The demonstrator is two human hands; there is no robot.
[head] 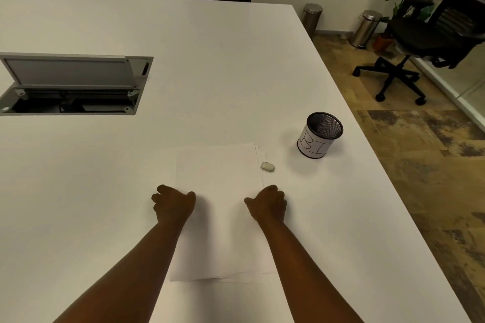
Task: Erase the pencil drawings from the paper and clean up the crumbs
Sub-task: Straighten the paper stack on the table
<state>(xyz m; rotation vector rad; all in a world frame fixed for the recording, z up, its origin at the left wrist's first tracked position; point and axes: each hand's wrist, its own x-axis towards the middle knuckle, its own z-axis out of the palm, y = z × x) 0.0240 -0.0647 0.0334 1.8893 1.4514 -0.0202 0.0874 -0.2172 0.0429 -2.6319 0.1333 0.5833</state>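
A white sheet of paper (219,178) lies flat on the white table (131,165), on top of other sheets whose edges peek out. Any pencil marks on it are too faint to see. A small pale eraser (268,167) sits just off the paper's upper right corner. My left hand (173,204) is at the paper's left edge, fingers curled, thumb on the sheet. My right hand (267,204) is at the right edge in the same way, thumb on the paper. A black mesh cup with a white label, the bin (319,136), stands to the right of the eraser.
An open grey cable hatch (70,84) is set in the table at the far left. The table's right edge (367,155) runs close past the bin. Office chairs (420,42), two metal pedal bins (366,29) and a plant stand on the floor beyond.
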